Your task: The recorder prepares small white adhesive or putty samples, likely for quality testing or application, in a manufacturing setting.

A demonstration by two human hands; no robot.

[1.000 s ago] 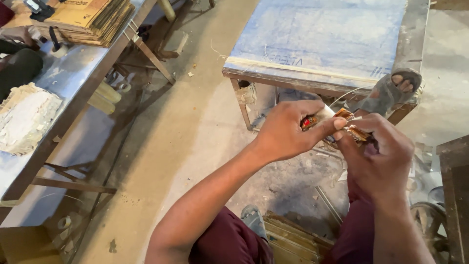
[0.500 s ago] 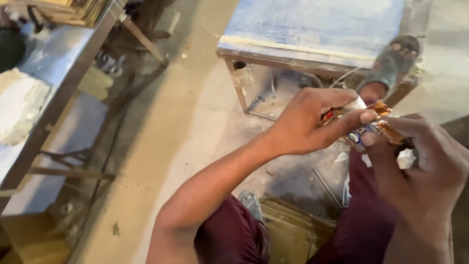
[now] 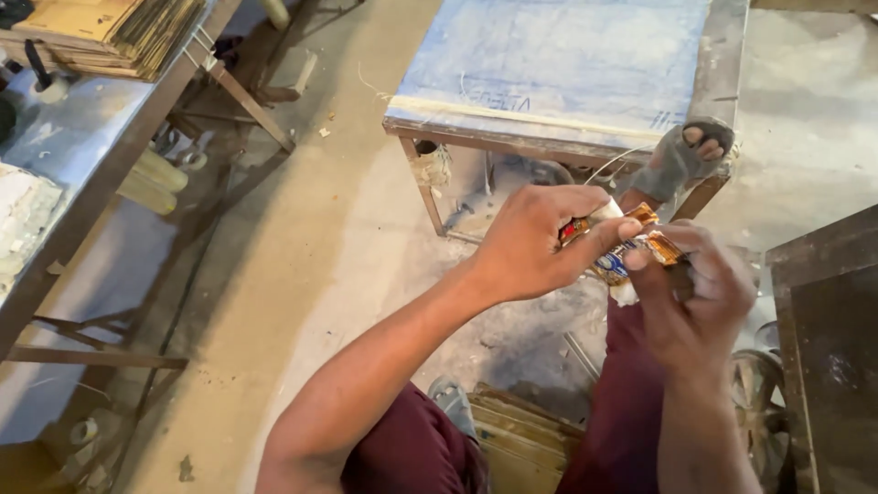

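Both my hands meet over my lap around a small shiny wrapped packet [image 3: 631,249], gold, red and blue with a white end. My left hand [image 3: 535,242] pinches its left end between thumb and fingers. From the other side, my right hand [image 3: 690,297] grips the right end with its fingertips. Much of the packet is hidden by my fingers. My legs in dark red trousers [image 3: 412,448] lie below, and my foot in a grey sandal [image 3: 681,155] rests against the low table's edge.
A low table with a blue-white top [image 3: 558,64] stands just ahead. At left runs a long metal bench [image 3: 82,155] bearing stacked cardboard sheets [image 3: 110,32]. A dark wooden box [image 3: 828,348] is at right, a wheel [image 3: 759,407] beside it. Wooden slats [image 3: 517,439] lie between my legs.
The camera view shifted while my hands kept hold of the packet. My right hand moved in closer and higher, fingers now over the packet's right end.
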